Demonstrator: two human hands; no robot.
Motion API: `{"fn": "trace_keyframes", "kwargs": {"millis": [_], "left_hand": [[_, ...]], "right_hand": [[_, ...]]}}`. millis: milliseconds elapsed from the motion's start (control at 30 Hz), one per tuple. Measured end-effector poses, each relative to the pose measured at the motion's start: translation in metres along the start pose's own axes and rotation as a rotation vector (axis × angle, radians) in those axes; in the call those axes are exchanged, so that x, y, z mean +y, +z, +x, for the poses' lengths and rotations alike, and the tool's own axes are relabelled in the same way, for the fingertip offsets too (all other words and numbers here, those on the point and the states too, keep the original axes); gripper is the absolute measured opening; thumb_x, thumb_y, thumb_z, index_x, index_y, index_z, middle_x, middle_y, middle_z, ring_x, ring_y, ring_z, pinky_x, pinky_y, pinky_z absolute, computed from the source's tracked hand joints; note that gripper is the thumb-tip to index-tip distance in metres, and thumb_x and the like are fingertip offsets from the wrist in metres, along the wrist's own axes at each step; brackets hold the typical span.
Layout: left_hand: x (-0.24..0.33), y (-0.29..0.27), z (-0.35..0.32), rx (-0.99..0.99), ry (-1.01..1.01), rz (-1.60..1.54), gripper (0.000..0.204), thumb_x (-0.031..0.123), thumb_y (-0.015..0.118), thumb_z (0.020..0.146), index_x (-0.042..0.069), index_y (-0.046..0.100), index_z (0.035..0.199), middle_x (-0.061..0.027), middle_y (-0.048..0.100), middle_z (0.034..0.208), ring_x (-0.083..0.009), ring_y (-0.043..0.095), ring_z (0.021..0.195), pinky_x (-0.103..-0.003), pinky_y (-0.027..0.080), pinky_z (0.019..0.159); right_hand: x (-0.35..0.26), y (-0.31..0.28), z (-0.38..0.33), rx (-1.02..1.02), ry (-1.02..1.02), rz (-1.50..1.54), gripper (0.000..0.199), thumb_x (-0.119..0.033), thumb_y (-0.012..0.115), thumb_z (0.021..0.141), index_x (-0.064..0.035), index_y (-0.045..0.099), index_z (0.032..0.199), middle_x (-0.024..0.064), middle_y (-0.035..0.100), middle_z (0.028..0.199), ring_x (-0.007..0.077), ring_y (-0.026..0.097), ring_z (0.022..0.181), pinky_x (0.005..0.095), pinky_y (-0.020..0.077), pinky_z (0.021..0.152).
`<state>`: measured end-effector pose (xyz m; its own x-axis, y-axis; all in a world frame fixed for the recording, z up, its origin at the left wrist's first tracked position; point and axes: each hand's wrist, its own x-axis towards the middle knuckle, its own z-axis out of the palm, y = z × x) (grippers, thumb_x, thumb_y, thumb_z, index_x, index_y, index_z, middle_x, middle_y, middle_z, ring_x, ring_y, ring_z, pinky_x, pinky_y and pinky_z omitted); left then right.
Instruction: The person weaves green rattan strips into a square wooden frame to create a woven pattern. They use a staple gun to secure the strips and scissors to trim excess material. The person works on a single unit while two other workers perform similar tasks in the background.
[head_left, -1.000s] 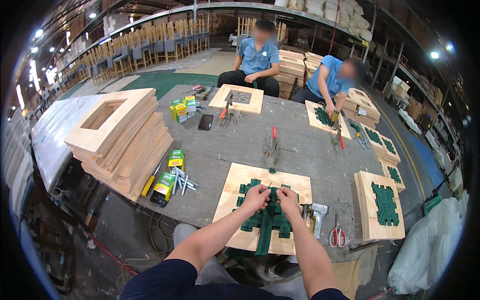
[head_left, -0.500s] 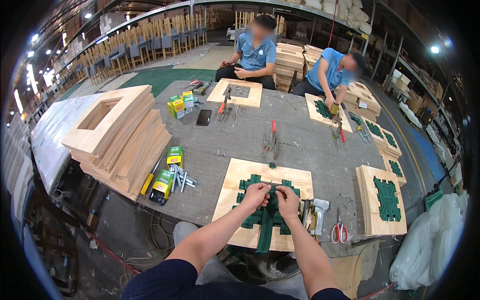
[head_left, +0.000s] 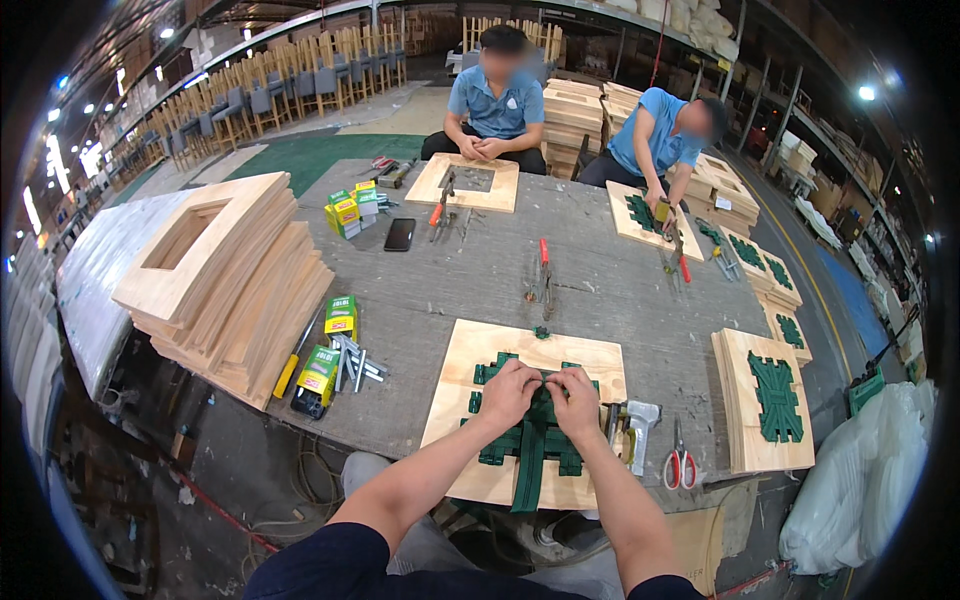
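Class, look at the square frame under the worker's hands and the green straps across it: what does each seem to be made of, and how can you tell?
Square frame: pale, unpainted wood, probably plywood or sawn board; faint grain shows and the surface is matt.

Green straps: most likely woven webbing; they lie flat and interlaced, one end hanging over the frame's edge. The weave is too small to confirm.

Left hand and right hand both rest on the straps.

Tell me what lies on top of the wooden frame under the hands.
Green webbing woven across the frame, both hands pinching it at the middle. The hands hide the weave's centre.

Bare table (head_left: 600, 290) ahead passable; staple gun (head_left: 632, 425), scissors (head_left: 680, 462) crowd right; boxes (head_left: 322, 370) left.
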<state>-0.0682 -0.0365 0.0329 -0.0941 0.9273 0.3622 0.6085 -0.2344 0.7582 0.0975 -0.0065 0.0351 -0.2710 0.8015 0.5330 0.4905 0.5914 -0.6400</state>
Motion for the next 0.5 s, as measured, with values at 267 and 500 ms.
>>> {"fn": "trace_keyframes", "kwargs": {"millis": [267,500], "left_hand": [[-0.018,0.008,0.018,0.134,-0.120,0.015,0.019,0.013,0.067,0.092,0.005,0.072,0.109,-0.0133,0.069,0.102,-0.0348,0.067,0.095,-0.046,0.053,0.082],[-0.026,0.012,-0.015,-0.028,0.121,0.209,0.028,0.017,0.069,0.093,0.007,0.070,0.119,-0.0092,0.069,0.119,-0.0371,0.057,0.121,-0.053,0.043,0.106]], "right_hand": [[0.036,0.025,0.059,-0.310,0.227,-0.236,0.011,-0.013,0.069,0.090,-0.0071,0.075,0.097,0.0154,0.070,0.096,0.0375,0.068,0.094,0.0476,0.0536,0.085],[0.060,0.042,0.070,-0.420,0.404,-0.368,0.012,-0.017,0.071,0.089,-0.0098,0.076,0.097,0.0165,0.070,0.103,0.0359,0.068,0.099,0.0476,0.0540,0.087]]}}
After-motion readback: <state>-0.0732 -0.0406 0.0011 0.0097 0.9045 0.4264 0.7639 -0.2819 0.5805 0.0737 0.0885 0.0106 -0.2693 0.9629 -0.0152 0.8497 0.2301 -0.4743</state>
